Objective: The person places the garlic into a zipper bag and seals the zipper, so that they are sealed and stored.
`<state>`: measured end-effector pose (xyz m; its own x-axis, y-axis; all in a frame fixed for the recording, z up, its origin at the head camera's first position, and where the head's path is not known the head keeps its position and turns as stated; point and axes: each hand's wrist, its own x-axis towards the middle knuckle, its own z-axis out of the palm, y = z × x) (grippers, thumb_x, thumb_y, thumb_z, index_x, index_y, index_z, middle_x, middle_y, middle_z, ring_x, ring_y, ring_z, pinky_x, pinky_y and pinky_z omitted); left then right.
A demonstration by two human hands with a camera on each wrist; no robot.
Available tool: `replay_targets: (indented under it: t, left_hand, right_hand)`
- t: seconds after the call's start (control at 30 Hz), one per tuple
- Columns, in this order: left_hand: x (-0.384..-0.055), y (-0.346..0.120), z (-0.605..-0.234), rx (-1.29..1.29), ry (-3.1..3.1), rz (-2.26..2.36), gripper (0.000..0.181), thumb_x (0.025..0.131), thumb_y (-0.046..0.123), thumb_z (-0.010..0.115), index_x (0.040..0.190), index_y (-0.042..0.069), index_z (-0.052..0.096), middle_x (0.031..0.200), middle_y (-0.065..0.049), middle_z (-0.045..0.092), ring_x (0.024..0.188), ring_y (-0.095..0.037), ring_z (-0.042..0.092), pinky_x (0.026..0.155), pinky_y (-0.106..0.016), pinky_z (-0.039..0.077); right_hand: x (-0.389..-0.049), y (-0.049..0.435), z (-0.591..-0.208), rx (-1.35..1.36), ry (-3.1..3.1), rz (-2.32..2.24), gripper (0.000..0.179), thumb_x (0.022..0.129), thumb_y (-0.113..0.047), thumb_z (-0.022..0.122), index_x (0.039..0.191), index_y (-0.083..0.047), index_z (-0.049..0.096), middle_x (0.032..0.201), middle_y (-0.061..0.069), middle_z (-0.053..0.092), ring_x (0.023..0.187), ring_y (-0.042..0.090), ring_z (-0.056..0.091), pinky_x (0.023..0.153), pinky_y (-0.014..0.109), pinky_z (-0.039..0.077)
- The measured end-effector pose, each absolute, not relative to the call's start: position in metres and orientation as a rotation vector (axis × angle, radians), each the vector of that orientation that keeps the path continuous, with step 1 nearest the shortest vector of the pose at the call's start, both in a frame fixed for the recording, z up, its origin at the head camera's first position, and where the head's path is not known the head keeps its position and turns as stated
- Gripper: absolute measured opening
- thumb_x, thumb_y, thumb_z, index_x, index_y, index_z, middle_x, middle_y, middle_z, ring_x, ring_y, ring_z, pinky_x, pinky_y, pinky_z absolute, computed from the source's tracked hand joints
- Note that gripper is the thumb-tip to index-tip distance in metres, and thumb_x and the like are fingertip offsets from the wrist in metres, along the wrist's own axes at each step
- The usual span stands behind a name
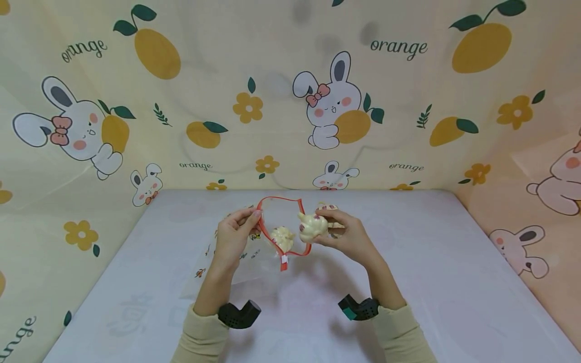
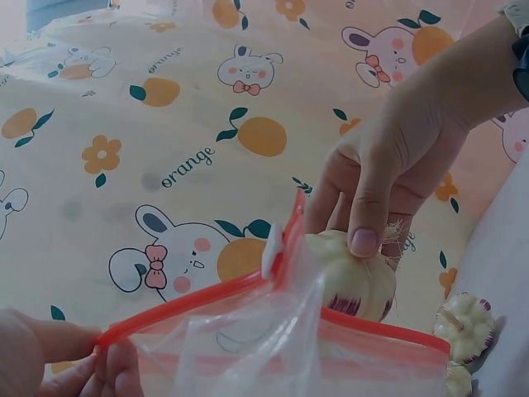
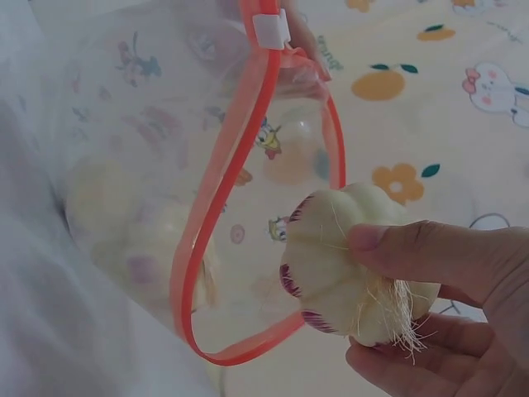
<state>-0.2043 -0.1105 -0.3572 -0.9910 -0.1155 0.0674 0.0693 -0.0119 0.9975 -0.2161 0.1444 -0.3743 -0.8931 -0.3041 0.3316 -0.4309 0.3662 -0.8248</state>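
There are two hands, one left hand (image 1: 233,234) and one right hand (image 1: 349,237), two sleeves (image 1: 201,338), two black wrist devices (image 1: 239,313), one table (image 1: 408,272), one clear bag (image 3: 227,174) and one white slider (image 3: 271,31). At least four garlic bulbs (image 1: 313,228) show: one held, two outside the bag, and one or more inside, the exact number blurred by the film.

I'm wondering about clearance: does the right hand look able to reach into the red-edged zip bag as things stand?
Probably yes: the red-edged zip bag gapes open, the left hand pinches its edge, and nothing visible stands between its mouth and the right hand, which holds a garlic bulb.
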Motion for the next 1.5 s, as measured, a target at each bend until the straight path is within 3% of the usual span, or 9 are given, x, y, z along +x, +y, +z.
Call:
replay_targets:
  t: [0.3,0.6,1.0,1.23,1.5]
  left_hand:
    - [-0.203,-0.11,-0.356,0.034,-2.103,-2.155,0.026,0.096,0.009,0.058,0.115,-0.007,0.063,0.075,0.013,0.064,0.067,-0.002,0.059,0.067,-0.013,0.055]
    - [-0.202,-0.107,-0.354,0.028,-2.118,-2.153,0.026,0.096,0.01,0.058,0.115,-0.006,0.064,0.075,0.012,0.064,0.067,-0.004,0.059,0.067,-0.014,0.055]
    - [-0.201,-0.102,-0.357,-0.029,-2.073,-2.188,0.025,0.094,0.004,0.058,0.113,-0.011,0.063,0.073,0.015,0.064,0.064,-0.001,0.059,0.064,-0.013,0.054]
    - [-0.202,-0.102,-0.358,-0.017,-2.099,-2.165,0.025,0.095,0.006,0.059,0.114,-0.009,0.063,0.076,0.013,0.065,0.067,-0.001,0.059,0.066,-0.013,0.054]
    - [-0.202,-0.103,-0.358,-0.008,-2.088,-2.169,0.025,0.095,0.007,0.058,0.114,-0.009,0.063,0.076,0.012,0.065,0.067,-0.002,0.059,0.066,-0.013,0.055]
  right_hand:
    - [-0.217,0.141,-0.38,0.711,-2.566,1.513,0.054,0.074,-0.006,0.081,0.124,0.002,0.061,0.124,0.023,0.062,0.099,0.029,0.064,0.082,0.039,0.06]
    - [-0.215,0.129,-0.384,0.688,-2.665,1.481,0.055,0.078,-0.008,0.079,0.128,-0.002,0.059,0.127,0.017,0.062,0.105,0.029,0.063,0.084,0.031,0.06]
    - [-0.208,0.102,-0.39,0.767,-2.628,1.608,0.056,0.08,-0.009,0.077,0.131,0.001,0.055,0.128,0.022,0.061,0.109,0.033,0.064,0.082,0.028,0.06]
    - [-0.208,0.107,-0.387,0.768,-2.591,1.664,0.048,0.086,-0.01,0.071,0.13,0.002,0.056,0.126,0.024,0.062,0.112,0.039,0.064,0.089,0.036,0.059]
    - [-0.212,0.114,-0.388,0.623,-2.702,1.546,0.039,0.086,-0.014,0.071,0.121,0.003,0.062,0.115,0.023,0.068,0.104,0.032,0.067,0.088,0.039,0.059]
